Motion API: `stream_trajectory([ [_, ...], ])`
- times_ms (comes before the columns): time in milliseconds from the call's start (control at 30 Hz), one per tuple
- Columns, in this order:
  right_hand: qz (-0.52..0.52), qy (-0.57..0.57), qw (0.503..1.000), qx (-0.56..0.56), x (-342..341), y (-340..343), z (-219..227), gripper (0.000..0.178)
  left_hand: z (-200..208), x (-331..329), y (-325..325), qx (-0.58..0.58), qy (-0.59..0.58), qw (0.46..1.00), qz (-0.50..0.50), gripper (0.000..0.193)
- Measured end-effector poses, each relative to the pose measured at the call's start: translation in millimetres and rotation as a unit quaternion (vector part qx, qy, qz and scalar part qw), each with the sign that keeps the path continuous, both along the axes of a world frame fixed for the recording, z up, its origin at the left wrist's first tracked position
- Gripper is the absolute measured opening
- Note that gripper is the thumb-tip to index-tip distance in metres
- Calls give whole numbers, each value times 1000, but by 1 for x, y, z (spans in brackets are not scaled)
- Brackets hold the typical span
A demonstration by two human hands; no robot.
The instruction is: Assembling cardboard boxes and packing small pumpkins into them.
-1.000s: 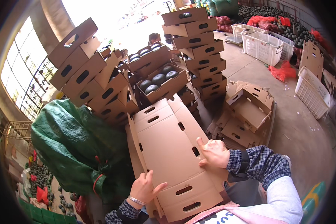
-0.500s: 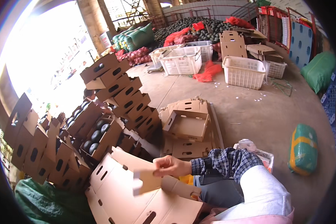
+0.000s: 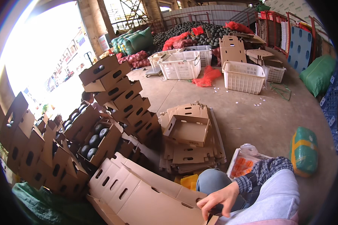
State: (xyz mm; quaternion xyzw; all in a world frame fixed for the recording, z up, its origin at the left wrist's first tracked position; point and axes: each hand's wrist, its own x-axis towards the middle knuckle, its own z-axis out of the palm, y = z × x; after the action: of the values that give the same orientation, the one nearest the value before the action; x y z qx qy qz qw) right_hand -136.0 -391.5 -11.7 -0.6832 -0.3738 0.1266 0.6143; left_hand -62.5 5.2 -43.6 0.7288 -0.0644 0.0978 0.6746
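Cardboard carton (image 3: 148,200), lying to the left of the right hand (image 3: 219,198), whose half-curled fingers meet a corner flap (image 3: 213,220) (grip unclear), appears only partly folded: its far end is unfolded, walls remain unjoined; left hand out of view.

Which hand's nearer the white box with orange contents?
Right. The right hand is below and left of the white box in the picture, not touching it; the left hand is out of view.

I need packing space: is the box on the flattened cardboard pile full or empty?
Empty: the box shows bare bottom within its walls.
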Motion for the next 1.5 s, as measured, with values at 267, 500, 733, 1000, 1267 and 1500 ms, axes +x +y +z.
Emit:
stream_trajectory([
  [267,-258,-33,960,103,62,61,-53,42,-13,2,-2,50,-20,998,29,58],
  [500,-386,-389,782,-295,78,54,-2,26,75,9,-34,599,-295,744,-18,44],
  [733,25,-288,854,-433,118,114,-8,32,56,44,-35,662,-143,611,-409,33],
  [1000,286,3,937,-202,135,70,69,64,110,72,-41,214,68,752,-620,43],
  [1267,-300,156,935,104,259,62,-50,64,-79,241,40,-85,190,968,-140,64],
  [1500,-296,54,949,92,249,56,-57,49,-7,210,-7,-138,112,952,-249,38],
])
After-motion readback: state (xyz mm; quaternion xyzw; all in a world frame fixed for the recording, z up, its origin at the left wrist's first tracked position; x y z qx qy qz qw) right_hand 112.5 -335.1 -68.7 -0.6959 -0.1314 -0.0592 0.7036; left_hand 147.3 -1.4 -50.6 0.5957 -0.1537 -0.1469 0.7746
